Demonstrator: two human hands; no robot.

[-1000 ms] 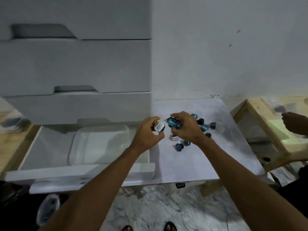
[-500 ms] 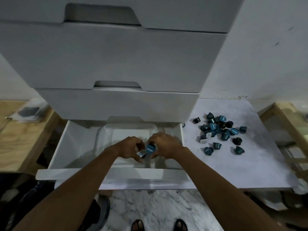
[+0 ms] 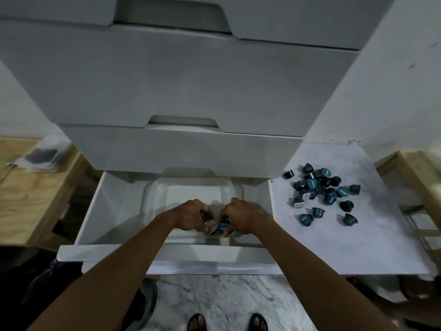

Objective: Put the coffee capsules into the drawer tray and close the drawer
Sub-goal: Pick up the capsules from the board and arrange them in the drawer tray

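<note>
The bottom drawer (image 3: 78,253) of a white cabinet stands pulled out, with a clear plastic tray (image 3: 191,187) inside it. Both hands hover over the tray's near edge. My left hand (image 3: 188,216) is closed on a capsule with a white foil lid (image 3: 210,227). Beside it my right hand (image 3: 243,217) grips a blue-lidded capsule (image 3: 223,228). The two capsules almost touch. A pile of several blue and black capsules (image 3: 319,189) lies on the white tabletop (image 3: 358,247) to the right of the drawer. The tray floor beyond my hands looks bare.
Two shut drawers (image 3: 181,149) overhang the open one from above. A wooden surface (image 3: 31,192) with a plastic bag lies at the left, a wooden frame (image 3: 415,173) at the right. My feet (image 3: 226,322) stand on a marble floor below the drawer front.
Both hands carried one capsule each from the pile on the tabletop leftwards to the tray in the drawer. In the last half second they have barely shifted.
</note>
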